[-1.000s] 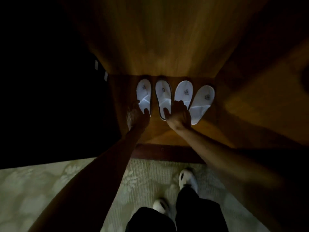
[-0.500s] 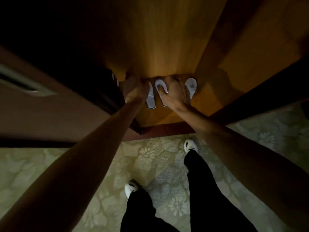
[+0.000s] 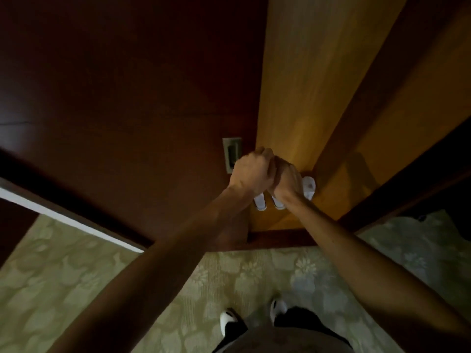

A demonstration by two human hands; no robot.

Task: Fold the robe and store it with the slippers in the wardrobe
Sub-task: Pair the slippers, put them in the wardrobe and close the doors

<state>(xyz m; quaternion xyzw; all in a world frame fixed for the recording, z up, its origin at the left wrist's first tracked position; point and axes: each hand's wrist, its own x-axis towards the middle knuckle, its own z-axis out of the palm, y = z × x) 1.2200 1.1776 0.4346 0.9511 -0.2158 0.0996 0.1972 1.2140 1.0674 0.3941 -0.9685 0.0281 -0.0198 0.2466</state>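
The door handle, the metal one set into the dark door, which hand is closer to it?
Left. The left hand sits beside the handle; the right hand is beyond it.

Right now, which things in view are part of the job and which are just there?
Job:
- slippers, white, on the wardrobe floor, partly hidden by the hands
- wardrobe door, dark wood, with recessed handle
- left hand and right hand, close together at the door edge; grip unclear
- robe: not in view

Just there:
- patterned carpet
- person's shoes
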